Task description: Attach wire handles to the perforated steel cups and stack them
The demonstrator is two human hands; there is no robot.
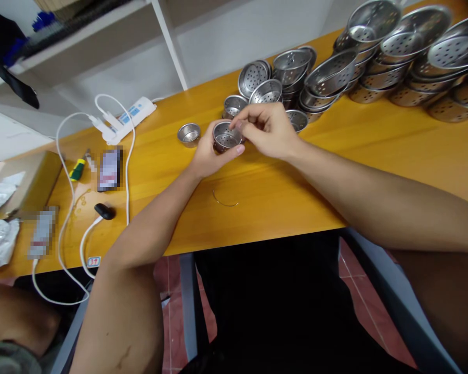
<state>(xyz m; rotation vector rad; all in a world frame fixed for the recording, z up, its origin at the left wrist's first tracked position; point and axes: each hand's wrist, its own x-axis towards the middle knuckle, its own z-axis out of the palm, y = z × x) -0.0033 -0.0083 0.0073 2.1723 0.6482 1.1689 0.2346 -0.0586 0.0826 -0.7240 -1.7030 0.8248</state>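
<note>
My left hand (210, 156) holds a small perforated metal cup (226, 136) above the wooden table, its thumb along the near side and its fingers around the left. At the cup's right rim is my right hand (263, 127), thumb and index finger pinched together; whatever they may grip is too small to make out. Another small metal cup (189, 134) stands on the table just left of my hands. Behind them is one more small cup (234, 106). A thin curved wire (225, 202) lies on the table nearer to me.
Stacks of perforated metal bowls (390, 78) fill the back right. A white power strip (130, 119) with cables, a green and yellow tool (77, 170), a phone (109, 169) and a black object (104, 211) lie left. Someone's leg (19, 317) shows lower left.
</note>
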